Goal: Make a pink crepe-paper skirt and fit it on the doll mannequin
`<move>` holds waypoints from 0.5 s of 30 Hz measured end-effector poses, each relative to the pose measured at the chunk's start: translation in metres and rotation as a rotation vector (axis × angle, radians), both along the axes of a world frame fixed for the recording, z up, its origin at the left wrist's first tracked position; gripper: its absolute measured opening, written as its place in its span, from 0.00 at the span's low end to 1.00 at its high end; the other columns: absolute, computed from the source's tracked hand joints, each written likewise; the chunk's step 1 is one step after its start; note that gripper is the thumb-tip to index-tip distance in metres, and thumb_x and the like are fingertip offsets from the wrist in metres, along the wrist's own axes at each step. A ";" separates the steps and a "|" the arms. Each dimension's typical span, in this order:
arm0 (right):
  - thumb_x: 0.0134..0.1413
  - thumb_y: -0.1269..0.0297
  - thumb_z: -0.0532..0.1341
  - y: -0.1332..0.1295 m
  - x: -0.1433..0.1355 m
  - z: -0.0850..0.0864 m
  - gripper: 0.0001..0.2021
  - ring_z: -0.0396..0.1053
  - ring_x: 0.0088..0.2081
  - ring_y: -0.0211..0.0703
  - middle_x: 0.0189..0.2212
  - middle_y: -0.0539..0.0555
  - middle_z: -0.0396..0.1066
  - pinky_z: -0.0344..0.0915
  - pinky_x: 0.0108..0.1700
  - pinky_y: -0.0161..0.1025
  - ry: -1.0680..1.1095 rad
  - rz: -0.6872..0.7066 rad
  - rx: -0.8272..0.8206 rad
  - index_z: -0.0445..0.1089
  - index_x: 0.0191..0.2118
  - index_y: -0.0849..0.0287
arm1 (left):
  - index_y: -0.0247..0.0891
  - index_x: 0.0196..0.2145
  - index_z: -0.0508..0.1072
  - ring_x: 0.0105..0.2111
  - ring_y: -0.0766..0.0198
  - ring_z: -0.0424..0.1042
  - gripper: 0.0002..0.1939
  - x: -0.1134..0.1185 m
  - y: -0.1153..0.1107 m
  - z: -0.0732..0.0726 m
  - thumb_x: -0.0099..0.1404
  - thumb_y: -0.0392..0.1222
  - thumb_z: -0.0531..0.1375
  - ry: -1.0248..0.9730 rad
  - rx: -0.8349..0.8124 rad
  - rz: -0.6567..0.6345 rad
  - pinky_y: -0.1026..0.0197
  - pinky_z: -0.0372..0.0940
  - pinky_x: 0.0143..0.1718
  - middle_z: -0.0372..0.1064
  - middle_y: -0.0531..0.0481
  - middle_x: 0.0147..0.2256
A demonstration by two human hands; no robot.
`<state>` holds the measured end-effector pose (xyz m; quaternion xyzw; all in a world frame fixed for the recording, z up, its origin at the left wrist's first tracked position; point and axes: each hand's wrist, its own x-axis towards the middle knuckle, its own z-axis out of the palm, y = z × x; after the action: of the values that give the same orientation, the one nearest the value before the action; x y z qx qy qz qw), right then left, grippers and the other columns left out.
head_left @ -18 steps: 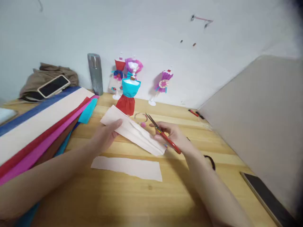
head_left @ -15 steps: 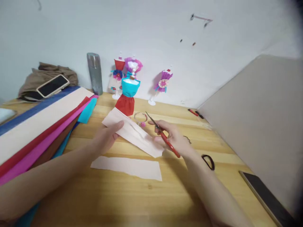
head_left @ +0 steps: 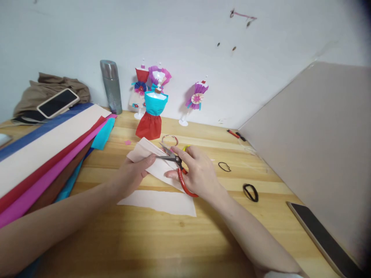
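Beyond the loose strip point(head_left: 162, 202), the left hand point(head_left: 130, 173) pinches one folded paper point(head_left: 160, 170) and the right hand point(head_left: 203, 172) grips one pair of open scissors point(head_left: 177, 158), whose blades point(head_left: 170, 158) could nick the nearby thumb point(head_left: 147, 161) through a slip.

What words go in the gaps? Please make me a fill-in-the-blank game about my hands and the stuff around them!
The pale sheet is in the fingers of the ____ hand.
The right hand holds the scissors, whose blades are ____.
Below the bright blue top is a ____ skirt.
In the picture, the bottle stands to the ____ of the brown cloth.

Missing words: left; open; red; right.
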<state>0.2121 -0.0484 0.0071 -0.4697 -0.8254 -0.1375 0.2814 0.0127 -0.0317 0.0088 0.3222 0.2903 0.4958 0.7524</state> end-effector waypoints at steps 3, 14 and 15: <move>0.57 0.33 0.51 -0.001 -0.001 0.000 0.37 0.67 0.31 0.46 0.32 0.58 0.68 0.61 0.32 0.39 -0.005 -0.010 0.009 0.72 0.54 0.63 | 0.35 0.41 0.80 0.49 0.50 0.75 0.21 0.000 0.000 -0.002 0.48 0.43 0.74 0.013 -0.006 0.001 0.50 0.68 0.53 0.80 0.45 0.44; 0.58 0.35 0.50 -0.002 -0.001 0.001 0.36 0.66 0.27 0.42 0.27 0.56 0.68 0.56 0.28 0.36 -0.034 -0.037 0.013 0.74 0.51 0.64 | 0.36 0.41 0.79 0.51 0.48 0.74 0.25 0.002 -0.002 -0.004 0.45 0.46 0.75 0.092 -0.063 0.047 0.49 0.67 0.55 0.79 0.43 0.46; 0.58 0.35 0.50 -0.002 -0.001 0.001 0.36 0.66 0.26 0.42 0.27 0.56 0.68 0.56 0.27 0.36 -0.036 -0.039 0.012 0.74 0.51 0.64 | 0.36 0.41 0.79 0.51 0.48 0.74 0.24 0.002 -0.002 -0.004 0.45 0.46 0.75 0.083 -0.062 0.047 0.49 0.67 0.55 0.79 0.43 0.46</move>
<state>0.2112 -0.0500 0.0078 -0.4815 -0.8202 -0.1563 0.2663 0.0150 -0.0333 0.0049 0.3119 0.3441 0.4904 0.7374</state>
